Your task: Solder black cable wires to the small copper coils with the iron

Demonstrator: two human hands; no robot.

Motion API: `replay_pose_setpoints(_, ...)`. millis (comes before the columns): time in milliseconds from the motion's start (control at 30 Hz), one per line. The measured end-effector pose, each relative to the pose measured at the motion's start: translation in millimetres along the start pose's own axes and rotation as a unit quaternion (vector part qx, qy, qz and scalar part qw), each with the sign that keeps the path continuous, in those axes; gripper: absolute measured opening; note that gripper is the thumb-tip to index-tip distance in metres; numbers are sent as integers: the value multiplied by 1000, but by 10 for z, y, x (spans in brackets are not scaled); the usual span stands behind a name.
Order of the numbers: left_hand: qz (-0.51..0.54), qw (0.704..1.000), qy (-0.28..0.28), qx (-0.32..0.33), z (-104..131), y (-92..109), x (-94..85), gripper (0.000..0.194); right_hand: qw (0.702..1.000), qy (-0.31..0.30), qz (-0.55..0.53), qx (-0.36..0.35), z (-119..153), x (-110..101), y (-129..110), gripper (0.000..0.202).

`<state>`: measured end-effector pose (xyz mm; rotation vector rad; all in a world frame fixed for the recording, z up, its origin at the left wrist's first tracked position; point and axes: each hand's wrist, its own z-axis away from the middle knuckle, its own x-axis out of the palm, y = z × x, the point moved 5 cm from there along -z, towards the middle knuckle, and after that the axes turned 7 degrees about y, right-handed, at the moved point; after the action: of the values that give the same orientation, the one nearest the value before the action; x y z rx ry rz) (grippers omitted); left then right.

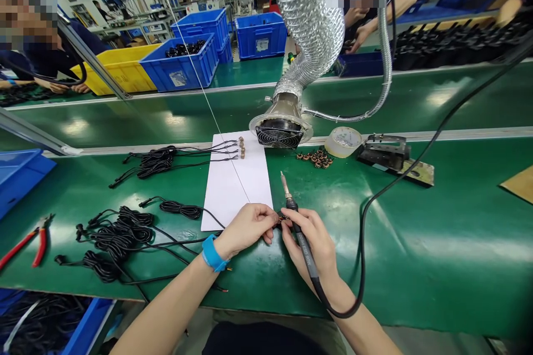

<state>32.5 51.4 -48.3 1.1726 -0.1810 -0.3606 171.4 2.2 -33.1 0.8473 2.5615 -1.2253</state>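
Observation:
My right hand [314,247] holds a soldering iron [303,249], its tip pointing up and away from me. The fingertips of that hand also meet those of my left hand [250,227] at a small dark piece with a coppery part [283,219]. My left hand, with a blue band on the wrist, pinches a black cable [214,217] whose coil lies to the left. The fingers partly hide the joined ends. A white sheet [237,194] lies just beyond my hands, with several cables ending in small coppery parts [242,150] on it.
Bundled black cables [120,233] and red-handled cutters [41,241] lie left. A fume extractor hood [280,136] hangs ahead, near loose copper parts [318,159], a tape roll [343,141] and a stapler-like tool [391,158]. The iron's cord [363,233] loops right. Co-workers sit across.

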Motion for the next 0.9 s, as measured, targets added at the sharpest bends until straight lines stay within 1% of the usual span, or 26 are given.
replay_pose_setpoints(100, 20, 1000, -1, -1, -8, -22, 0, 39, 1000, -2, 8, -13, -5, 6, -14, 41)
replay_pose_setpoints(233, 41, 999, 2, -3, -11, -27, 7, 40, 999, -13, 16, -39, -5, 15, -26, 47)
replay_pose_setpoints(467, 25, 1000, -1, 0, -25, -38, 0, 35, 996, -76, 8, -41, 90, 85, 81, 56)
replay_pose_setpoints(567, 17, 1000, 16, 1, -30, -46, -13, 30, 995, -88, 5, -39, 102, 105, 96, 56)
replay_pose_setpoints(633, 18, 999, 34, -1, -26, -48, -17, 30, 997, -71, 4, -32, 74, 76, 75, 52)
replay_pose_setpoints(700, 23, 999, 50, -3, -19, -52, -13, 30, 999, -33, 5, -19, 39, -6, 38, 47)
replay_pose_setpoints(800, 21, 998, 66, -5, -5, -70, -9, 28, 999, 45, 11, 4, 55, -219, -16, 41)
replay_pose_setpoints(900, 10, 997, 74, -6, 7, -92, -7, 27, 995, 93, -3, 29, 204, -441, -25, 38)
